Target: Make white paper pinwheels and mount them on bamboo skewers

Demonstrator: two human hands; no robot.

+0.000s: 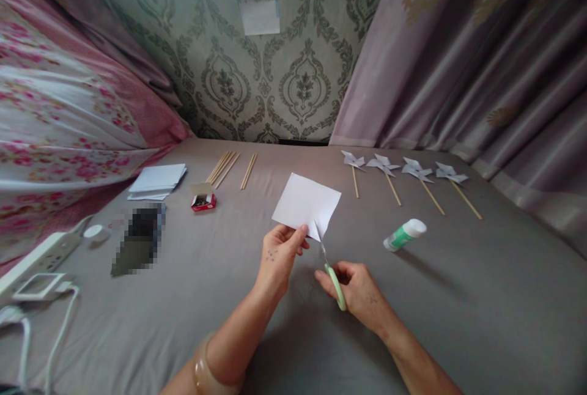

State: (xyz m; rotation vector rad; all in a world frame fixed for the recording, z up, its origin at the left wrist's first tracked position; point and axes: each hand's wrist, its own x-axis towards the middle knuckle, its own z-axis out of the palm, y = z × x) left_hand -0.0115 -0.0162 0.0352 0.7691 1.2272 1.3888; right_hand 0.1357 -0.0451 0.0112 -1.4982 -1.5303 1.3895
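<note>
A white square sheet of paper [305, 199] is pinched at its near edge by my left hand [279, 257], thumb on top. My right hand [360, 291] grips scissors with pale green handles [338, 291]. The scissor blades reach into the paper's near right corner, just right of my left thumb. Part of the far handle loop is hidden behind my right fingers. To the right of my right hand, a white and green glue stick [404, 235] stands tilted in view, its cap on.
Several paper pinwheels on sticks [416, 169] lie at the back right. Loose wooden sticks [223, 167], a small red box [203, 201] and a paper stack [156, 181] lie back left. A blurred dark object [140, 239], round white cap [95, 234] and power strip [50, 254] are left.
</note>
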